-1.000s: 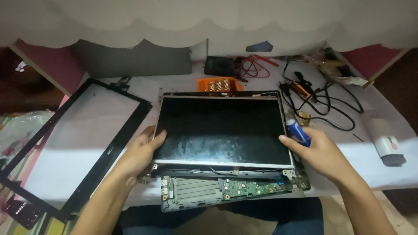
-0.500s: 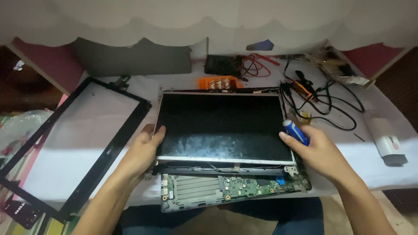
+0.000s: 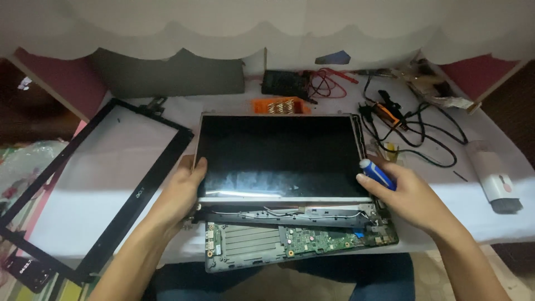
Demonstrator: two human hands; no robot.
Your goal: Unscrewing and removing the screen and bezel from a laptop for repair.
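A dark laptop screen panel lies tilted over an opened laptop base whose green circuit board shows at the near edge. My left hand grips the panel's lower left corner, thumb on the glass. My right hand holds a blue-handled screwdriver and rests against the panel's lower right corner.
A black screen bezel frame lies to the left on the white table cover. At the back are an orange bit holder, a black meter with red leads and tangled black cables. A white and grey device sits at the right.
The screen panel has been lifted and drawn slightly away from the base, exposing more of the hinge strip and circuit board. Both hands keep their places at its lower corners.
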